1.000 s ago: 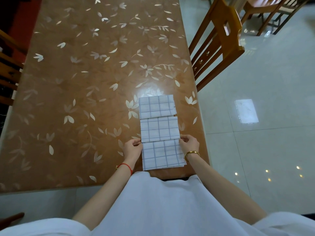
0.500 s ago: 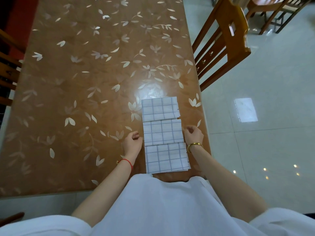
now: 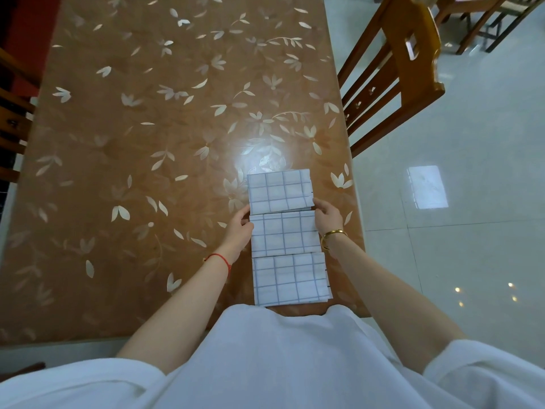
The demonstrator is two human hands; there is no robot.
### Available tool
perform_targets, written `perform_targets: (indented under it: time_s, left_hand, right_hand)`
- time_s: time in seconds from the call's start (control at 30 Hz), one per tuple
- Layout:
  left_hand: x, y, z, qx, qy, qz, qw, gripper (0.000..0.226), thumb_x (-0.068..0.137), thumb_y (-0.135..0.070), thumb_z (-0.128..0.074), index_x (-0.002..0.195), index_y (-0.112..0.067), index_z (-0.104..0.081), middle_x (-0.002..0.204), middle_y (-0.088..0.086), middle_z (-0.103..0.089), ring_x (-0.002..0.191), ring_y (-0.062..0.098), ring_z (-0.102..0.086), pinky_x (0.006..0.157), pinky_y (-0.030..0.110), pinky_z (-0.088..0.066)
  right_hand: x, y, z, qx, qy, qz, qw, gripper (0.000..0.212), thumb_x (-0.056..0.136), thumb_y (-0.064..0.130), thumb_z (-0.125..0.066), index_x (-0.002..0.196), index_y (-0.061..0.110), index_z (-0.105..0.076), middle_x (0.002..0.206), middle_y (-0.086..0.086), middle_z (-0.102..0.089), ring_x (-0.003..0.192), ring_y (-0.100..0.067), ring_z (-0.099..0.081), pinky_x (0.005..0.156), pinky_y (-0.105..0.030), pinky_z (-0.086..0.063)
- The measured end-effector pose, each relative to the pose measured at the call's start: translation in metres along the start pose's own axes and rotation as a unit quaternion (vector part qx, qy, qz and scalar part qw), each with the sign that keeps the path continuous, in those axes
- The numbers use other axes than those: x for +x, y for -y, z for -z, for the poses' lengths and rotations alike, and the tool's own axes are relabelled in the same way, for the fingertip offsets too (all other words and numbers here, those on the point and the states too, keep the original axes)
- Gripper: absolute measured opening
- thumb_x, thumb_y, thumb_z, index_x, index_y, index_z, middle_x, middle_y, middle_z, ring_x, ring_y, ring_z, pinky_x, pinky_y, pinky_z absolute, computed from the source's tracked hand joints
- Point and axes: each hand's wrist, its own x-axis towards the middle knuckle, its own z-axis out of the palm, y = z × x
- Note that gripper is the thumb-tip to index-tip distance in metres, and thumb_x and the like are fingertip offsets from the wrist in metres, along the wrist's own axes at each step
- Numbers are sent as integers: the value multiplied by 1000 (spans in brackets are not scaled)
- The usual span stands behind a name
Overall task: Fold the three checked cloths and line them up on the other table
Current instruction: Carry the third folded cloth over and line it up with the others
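Three folded checked cloths laid edge to edge in one column by the table's (image 3: 147,143) front-right corner: near cloth (image 3: 292,278) at the front edge, then middle cloth (image 3: 284,233), then far cloth (image 3: 279,190). Long axes across the table, column running along the right edge. Narrow bare strip to the right, wide open top to the left and beyond. Left hand (image 3: 239,231) against the middle cloth's left edge, right hand (image 3: 327,216) at the middle/far seam on the right. Fingers bent on cloth edges; pinching or just touching, cannot tell.
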Motion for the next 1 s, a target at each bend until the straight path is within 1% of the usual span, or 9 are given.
perform_targets:
  time_s: [0.1,0.17,0.27,0.43,0.57,0.67,0.8,0.9,1.0]
  left_hand:
    - [0,1,-1,-10,-12,6,1000,54,98,-4,-50,147,-24,-41,134,1,-53,120,18,-51,97,35,-49]
    - [1,3,0,-23,-31,14,999,53,99,-5,-50,148,-21,-39,139,2,-51,122,20,-52,102,38,-48]
    - [-4,9,0,-27,-45,16,998,51,99,-4,-49,147,-17,-41,144,2,-49,126,22,-51,108,44,-44]
    - [-23,26,-7,-35,-64,27,997,46,101,-6,-47,146,-16,-43,142,-1,-51,129,20,-50,110,41,-43]
    - [-32,31,-11,-42,-47,29,998,47,100,-8,-49,146,-18,-43,144,4,-50,129,22,-51,109,43,-44]
    - [-36,27,-11,-60,-41,30,997,50,98,-5,-51,147,-14,-41,144,3,-50,129,22,-51,110,44,-42]
    - [-41,34,-10,-56,-65,32,996,49,100,-1,-45,148,-12,-40,151,3,-43,139,23,-42,115,44,-35]
    - [-52,46,-13,-57,-90,39,994,47,100,1,-42,146,-11,-43,149,3,-46,136,22,-44,115,44,-36]
    - [-65,60,-19,-45,-105,49,992,47,99,1,-42,143,-14,-47,146,3,-49,136,22,-44,114,45,-37]
  right_hand:
    - [0,-1,1,1,-5,12,1000,45,96,1,-36,132,15,-58,131,1,-59,112,-17,-57,97,-27,-49]
    - [-2,-1,3,6,-20,19,1000,44,96,-1,-34,129,14,-59,124,0,-62,102,-15,-57,87,-20,-46]
    - [-8,-9,6,11,-52,7,999,40,98,1,-34,127,11,-60,123,-5,-64,102,-24,-60,86,-22,-43]
    - [-23,-42,9,-44,-85,-12,995,35,97,2,-39,120,10,-64,118,-6,-66,93,-17,-59,79,-23,-46]
    - [-31,-54,9,-36,-46,-1,998,37,95,-1,-39,117,12,-66,120,-6,-66,112,-20,-59,95,-24,-44]
    - [-33,-53,11,-22,-34,9,999,36,95,1,-40,116,13,-67,125,-5,-64,115,-20,-59,101,-30,-45]
    - [-38,-58,18,-18,-60,7,998,37,95,0,-40,117,13,-66,120,-4,-66,91,-15,-60,77,-21,-47]
    - [-46,-71,24,-27,-76,8,997,37,95,-1,-38,116,12,-66,114,-4,-68,70,-3,-54,58,-9,-38]
    - [-55,-87,28,-39,-80,-6,996,36,96,1,-38,118,11,-65,116,-3,-67,68,4,-50,55,-6,-34]
